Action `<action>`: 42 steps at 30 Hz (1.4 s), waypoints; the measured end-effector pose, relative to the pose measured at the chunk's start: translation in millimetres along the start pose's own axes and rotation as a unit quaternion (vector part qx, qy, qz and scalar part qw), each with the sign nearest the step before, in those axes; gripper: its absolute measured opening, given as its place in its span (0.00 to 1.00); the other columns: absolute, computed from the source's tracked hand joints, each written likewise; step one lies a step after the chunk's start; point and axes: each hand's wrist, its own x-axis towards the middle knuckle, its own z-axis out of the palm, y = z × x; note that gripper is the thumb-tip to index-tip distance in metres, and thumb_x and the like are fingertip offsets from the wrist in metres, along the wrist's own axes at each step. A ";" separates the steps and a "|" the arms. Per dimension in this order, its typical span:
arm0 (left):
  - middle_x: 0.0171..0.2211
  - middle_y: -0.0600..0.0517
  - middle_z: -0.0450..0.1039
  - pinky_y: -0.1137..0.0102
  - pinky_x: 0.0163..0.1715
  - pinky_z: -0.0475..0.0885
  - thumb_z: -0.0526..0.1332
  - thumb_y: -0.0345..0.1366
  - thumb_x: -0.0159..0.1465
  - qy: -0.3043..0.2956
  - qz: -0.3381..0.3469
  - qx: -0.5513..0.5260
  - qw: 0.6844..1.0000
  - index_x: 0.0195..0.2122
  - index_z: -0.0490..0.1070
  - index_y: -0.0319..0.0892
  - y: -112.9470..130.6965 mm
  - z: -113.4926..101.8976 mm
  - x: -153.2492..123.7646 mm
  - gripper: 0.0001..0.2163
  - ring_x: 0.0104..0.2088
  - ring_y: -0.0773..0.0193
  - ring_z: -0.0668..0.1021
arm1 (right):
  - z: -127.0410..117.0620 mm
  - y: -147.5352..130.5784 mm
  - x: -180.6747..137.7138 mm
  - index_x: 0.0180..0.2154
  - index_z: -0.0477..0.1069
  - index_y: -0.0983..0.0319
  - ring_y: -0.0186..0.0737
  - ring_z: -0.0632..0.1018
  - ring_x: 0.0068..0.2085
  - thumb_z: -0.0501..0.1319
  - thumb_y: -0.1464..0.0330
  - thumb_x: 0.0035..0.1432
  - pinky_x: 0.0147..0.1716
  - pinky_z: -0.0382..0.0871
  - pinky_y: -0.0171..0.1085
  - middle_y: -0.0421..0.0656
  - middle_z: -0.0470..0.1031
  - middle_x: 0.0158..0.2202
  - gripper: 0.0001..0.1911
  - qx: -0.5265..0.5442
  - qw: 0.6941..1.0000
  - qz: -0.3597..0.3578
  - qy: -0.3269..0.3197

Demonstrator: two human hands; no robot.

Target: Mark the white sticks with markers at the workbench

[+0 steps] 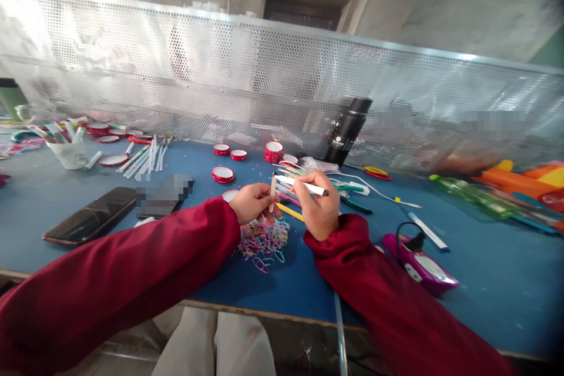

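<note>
Between the fingertips of my left hand (251, 204) is a short, pale flat wooden stick (272, 192), held upright with a dark mark at its top end. My right hand (321, 205) grips a white marker (286, 180) with a black end, like a pen. The marker's tip is at the top of the stick; whether it touches, I cannot tell. Just below both hands lies a heap of small coloured rubber bands (264, 241). A yellow rod (291, 212) passes behind my right hand.
Two dark phones, one here (92, 214), lie at left near a white cup (68, 154) of markers. Red-rimmed round pieces (222, 174) are scattered behind. A black bottle (348, 132) leans by the perforated metal panel (211, 82). At right are a purple power strip (425, 267) and green plastic bottle (473, 197).
</note>
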 end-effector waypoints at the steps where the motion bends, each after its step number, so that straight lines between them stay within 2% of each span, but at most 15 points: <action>1: 0.26 0.51 0.76 0.79 0.15 0.61 0.56 0.33 0.63 0.002 0.001 0.000 1.000 0.35 0.65 0.39 0.1 0.0 0.1 0.03 0.19 0.71 0.76 | 0.0 0.0 0.1 0.28 0.69 0.59 0.37 0.73 0.26 0.59 0.68 0.57 0.28 0.66 0.38 0.38 0.74 0.24 0.05 0.000 1.000 0.001 0.001; 14: 0.27 0.51 0.76 0.79 0.15 0.62 0.52 0.31 0.65 0.018 0.011 0.012 1.000 0.35 0.64 0.39 0.5 -1.8 -0.7 0.03 0.20 0.72 0.76 | -1.9 -1.6 2.7 0.26 0.68 0.59 0.37 0.73 0.26 0.59 0.69 0.56 0.28 0.66 0.37 0.38 0.73 0.23 0.06 -0.023 0.999 -0.007 0.024; 20: 0.27 0.51 0.76 0.79 0.16 0.62 0.54 0.31 0.64 0.017 0.006 0.008 1.000 0.35 0.64 0.39 2.4 -1.3 -1.0 0.02 0.20 0.72 0.76 | -1.5 0.8 2.0 0.26 0.68 0.59 0.37 0.72 0.26 0.59 0.68 0.56 0.28 0.65 0.38 0.37 0.72 0.24 0.06 -0.015 0.999 -0.009 0.030; 42: 0.26 0.51 0.76 0.79 0.15 0.61 0.55 0.31 0.64 0.009 0.002 0.010 1.000 0.35 0.64 0.39 1.5 0.2 -0.4 0.02 0.19 0.72 0.76 | 0.3 -0.6 -0.2 0.28 0.68 0.59 0.37 0.74 0.27 0.59 0.68 0.56 0.29 0.67 0.38 0.37 0.74 0.24 0.05 -0.009 1.000 -0.008 0.016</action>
